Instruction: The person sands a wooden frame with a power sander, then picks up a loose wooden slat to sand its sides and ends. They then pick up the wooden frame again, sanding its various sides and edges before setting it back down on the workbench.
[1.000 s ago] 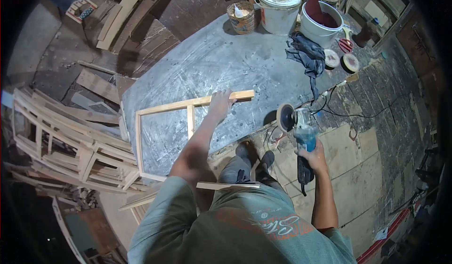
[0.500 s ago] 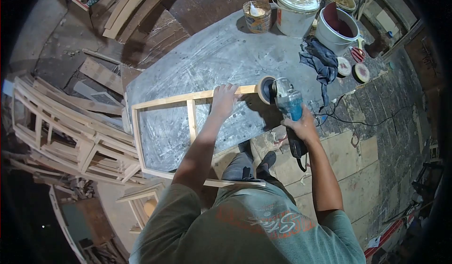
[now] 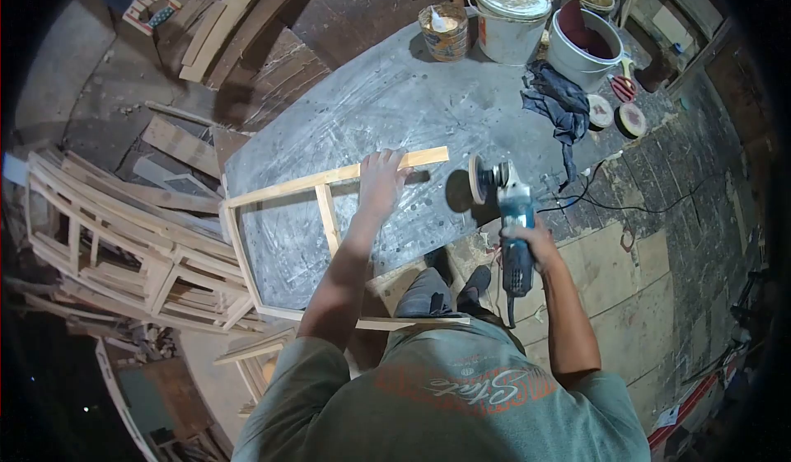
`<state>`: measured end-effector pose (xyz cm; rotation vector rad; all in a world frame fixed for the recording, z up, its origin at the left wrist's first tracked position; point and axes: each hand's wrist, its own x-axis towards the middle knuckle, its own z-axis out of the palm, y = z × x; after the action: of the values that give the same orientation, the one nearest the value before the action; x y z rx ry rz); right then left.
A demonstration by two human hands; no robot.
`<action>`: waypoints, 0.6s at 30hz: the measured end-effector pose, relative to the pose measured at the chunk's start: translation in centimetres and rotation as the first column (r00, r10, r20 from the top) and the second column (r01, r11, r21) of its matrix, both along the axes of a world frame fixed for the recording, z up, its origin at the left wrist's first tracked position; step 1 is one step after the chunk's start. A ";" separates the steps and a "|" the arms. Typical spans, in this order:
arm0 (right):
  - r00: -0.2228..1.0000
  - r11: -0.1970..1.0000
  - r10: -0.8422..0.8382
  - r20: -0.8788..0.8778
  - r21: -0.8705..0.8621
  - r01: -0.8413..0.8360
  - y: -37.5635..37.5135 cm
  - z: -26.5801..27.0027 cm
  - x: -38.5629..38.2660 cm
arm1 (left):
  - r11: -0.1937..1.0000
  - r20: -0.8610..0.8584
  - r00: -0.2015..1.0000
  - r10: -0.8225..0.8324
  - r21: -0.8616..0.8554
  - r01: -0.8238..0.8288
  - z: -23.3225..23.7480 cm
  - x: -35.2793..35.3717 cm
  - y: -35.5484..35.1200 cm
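Observation:
My left hand [image 3: 382,186] is closed over the far rail of a light wooden frame [image 3: 288,187], which lies across the grey worktable [image 3: 346,132]. One crosspiece runs from that rail toward my body, and the frame's near side is by my waist. Wrapped round the body of a blue and black angle grinder [image 3: 517,206] is my right hand [image 3: 535,244]. The grinder's round sanding disc [image 3: 476,179] is tilted on edge, a short gap to the right of the rail's end.
Along the table's far right stand a small can [image 3: 445,33], a lidded bucket [image 3: 512,25] and a white bucket [image 3: 583,54]. A dark cloth [image 3: 556,107] and two round discs [image 3: 631,121] lie nearby. Several wooden frames [image 3: 148,248] are stacked at left. A cord [image 3: 634,215] trails right.
The grinder has come off the rail's end and moved right and toward me, its disc now turned on edge. The frame has shifted slightly left, with my left hand still on it.

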<state>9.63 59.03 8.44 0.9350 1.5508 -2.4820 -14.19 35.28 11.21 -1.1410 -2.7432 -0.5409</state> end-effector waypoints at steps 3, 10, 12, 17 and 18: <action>0.992 0.910 0.116 -0.056 -0.393 -0.129 2.5 -1.4 -2.1 | 0.999 -0.028 0.999 -0.018 0.045 0.019 0.7 0.5 -0.1; 0.968 0.797 0.227 -0.106 -0.551 -0.247 2.8 -1.9 -4.2 | 0.998 -0.053 0.998 -0.027 0.057 0.030 2.3 1.4 -0.4; 0.968 0.814 0.224 -0.116 -0.525 -0.251 2.5 -2.5 -3.6 | 0.999 -0.047 0.999 -0.023 0.046 0.025 2.5 1.4 -0.5; 0.971 0.888 0.202 -0.126 -0.394 -0.236 0.5 -5.0 -0.9 | 0.998 -0.059 0.998 -0.029 0.059 0.033 2.5 1.1 -0.6; 0.980 0.892 0.186 -0.071 -0.407 -0.199 -0.2 -5.0 -0.8 | 0.998 -0.065 0.997 -0.030 0.056 0.034 2.5 1.2 -0.6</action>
<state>8.85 58.82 3.46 0.6436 0.9977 -2.5358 -13.03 34.67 13.73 -1.1697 -2.6427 -0.5726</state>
